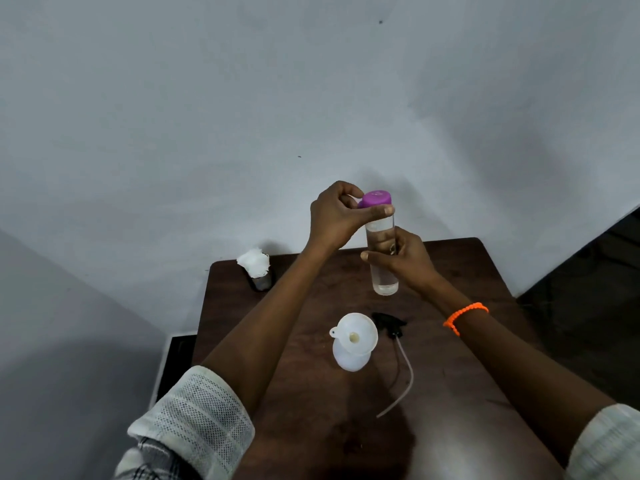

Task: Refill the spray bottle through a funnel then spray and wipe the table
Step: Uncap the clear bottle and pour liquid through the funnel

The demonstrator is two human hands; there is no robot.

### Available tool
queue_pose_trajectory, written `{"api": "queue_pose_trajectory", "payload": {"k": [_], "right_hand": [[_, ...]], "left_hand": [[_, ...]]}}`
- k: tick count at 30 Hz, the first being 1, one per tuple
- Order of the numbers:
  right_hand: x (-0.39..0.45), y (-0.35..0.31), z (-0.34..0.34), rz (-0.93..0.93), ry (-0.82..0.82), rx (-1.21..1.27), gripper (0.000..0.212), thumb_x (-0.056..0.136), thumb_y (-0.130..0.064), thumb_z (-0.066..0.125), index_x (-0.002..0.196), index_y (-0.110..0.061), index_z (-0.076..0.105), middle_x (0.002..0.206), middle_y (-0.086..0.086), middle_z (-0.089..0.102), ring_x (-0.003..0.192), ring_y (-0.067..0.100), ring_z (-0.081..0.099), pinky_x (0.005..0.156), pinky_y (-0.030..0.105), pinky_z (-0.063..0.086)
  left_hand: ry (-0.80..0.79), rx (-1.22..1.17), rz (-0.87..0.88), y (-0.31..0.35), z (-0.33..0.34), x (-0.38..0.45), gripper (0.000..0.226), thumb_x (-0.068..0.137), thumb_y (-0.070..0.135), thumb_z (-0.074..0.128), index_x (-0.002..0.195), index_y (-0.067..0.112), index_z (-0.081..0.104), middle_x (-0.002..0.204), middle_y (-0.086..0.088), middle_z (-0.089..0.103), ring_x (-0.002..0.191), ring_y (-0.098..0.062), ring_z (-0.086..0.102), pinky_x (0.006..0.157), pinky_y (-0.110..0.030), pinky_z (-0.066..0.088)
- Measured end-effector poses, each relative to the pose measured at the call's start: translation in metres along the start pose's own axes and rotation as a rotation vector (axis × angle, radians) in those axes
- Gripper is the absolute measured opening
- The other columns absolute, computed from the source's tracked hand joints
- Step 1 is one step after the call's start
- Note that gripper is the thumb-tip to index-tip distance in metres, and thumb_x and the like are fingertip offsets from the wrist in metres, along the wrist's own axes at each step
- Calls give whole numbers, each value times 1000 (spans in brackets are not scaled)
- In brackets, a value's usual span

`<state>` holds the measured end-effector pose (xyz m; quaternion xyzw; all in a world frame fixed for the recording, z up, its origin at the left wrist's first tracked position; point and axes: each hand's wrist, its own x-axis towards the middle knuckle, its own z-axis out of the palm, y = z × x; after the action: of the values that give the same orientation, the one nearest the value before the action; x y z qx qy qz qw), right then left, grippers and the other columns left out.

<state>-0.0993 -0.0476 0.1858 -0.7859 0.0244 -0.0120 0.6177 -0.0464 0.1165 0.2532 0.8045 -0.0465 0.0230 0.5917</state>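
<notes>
Bottle [382, 258], clear, purple cap [376, 198] | right hand [403, 259] wrapped round middle | left hand [337, 216] pinching cap | funnel [356, 332] nearer, on table [450, 375]

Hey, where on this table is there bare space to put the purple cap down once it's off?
Bare wood on the table lies right of the black spray head, under the right hand's forearm, and along the near edge below the tube. It's crowded mid-table around the white bottle and funnel, and at the far-left corner by the tissue holder.
</notes>
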Motion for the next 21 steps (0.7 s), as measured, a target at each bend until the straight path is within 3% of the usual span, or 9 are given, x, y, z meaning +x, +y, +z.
{"api": "queue_pose_trajectory", "payload": {"k": [1, 3, 6, 9, 14, 17, 19, 21], "right_hand": [[-1, -1, 0, 1, -3, 0, 37, 75, -18, 90, 103, -12, 67, 94, 10, 74, 91, 26, 74, 87, 51, 61], [-4, -2, -1, -7, -22, -6, 40, 75, -17, 89, 106, -11, 66, 96, 11, 74, 91, 26, 73, 87, 51, 61], [-8, -5, -4, -28, -46, 6, 46, 75, -14, 89, 112, -12, 62, 98, 10, 73, 92, 27, 73, 86, 48, 62], [-12, -6, -6, -38, -72, 14, 50, 75, -14, 90, 114, -14, 58, 99, 10, 73, 93, 28, 73, 86, 46, 62], [-13, -3, -3, -50, -81, 29, 47, 75, -13, 89, 113, -12, 61, 100, 14, 73, 94, 33, 72, 88, 51, 61], [-13, -4, -2, -54, -77, 50, 46, 76, -9, 88, 114, -11, 62, 100, 15, 73, 94, 34, 72, 87, 48, 62], [-13, -4, -3, -48, -91, 56, 47, 76, -8, 88, 114, -10, 62, 100, 18, 73, 95, 36, 71, 87, 47, 62], [-13, -2, -4, -30, -109, 68, 47, 74, -7, 89, 112, -9, 63, 100, 19, 72, 96, 39, 71, 88, 49, 61]], "left_hand": [[-13, 17, 14, -1, 1, -1, 57, 59, 54, 97, 99, 24, 69, 79, 11, 65, 70, -2, 60, 65, -14, 50], [-102, -37, 21, -3, 0, 0, 59, 68, 48, 93, 116, 25, 66, 102, 8, 68, 91, -5, 64, 80, -18, 52], [-331, -275, -15, -4, -8, 1, 53, 89, 17, 81, 138, 16, 60, 132, -5, 69, 122, -18, 66, 101, -32, 54], [-390, -331, 20, -3, -12, -1, 41, 89, 3, 79, 127, 10, 67, 120, -9, 75, 112, -17, 71, 96, -30, 56], [-250, -236, 53, -2, -4, -6, 40, 76, 13, 92, 109, 11, 70, 94, 1, 71, 87, -11, 67, 84, -29, 57], [-310, -292, 28, -2, -3, -7, 40, 92, 20, 78, 129, 16, 64, 115, -1, 69, 107, -9, 67, 97, -28, 54], [-409, -422, 3, -5, -8, -6, 40, 97, 12, 70, 135, 18, 60, 133, -7, 67, 125, -16, 64, 106, -34, 51], [-475, -491, 28, -10, -12, -6, 46, 93, 1, 70, 135, 17, 61, 134, -11, 67, 129, -21, 62, 105, -36, 51]]}}
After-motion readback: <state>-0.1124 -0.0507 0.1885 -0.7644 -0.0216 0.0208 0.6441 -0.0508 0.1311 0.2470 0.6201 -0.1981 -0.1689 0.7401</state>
